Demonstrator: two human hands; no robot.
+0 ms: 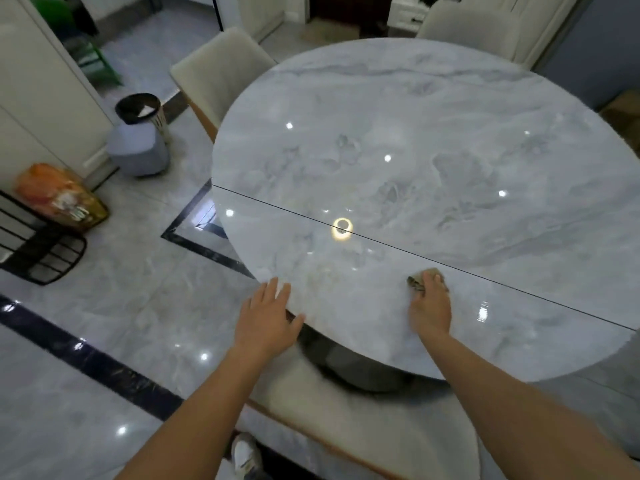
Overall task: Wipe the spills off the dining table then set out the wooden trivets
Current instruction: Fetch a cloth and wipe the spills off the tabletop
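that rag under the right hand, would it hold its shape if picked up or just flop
Probably floppy: the rag lies bunched and creased under the right hand. Likely light, since it looks small beside that hand. It should slide easily on the glossy table.

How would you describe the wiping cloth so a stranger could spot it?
Start at the round marble dining table. Near its front edge, before the thin dark seam, the right hand presses a crumpled cloth. It is the only tan, wrinkled thing on that glossy grey top.
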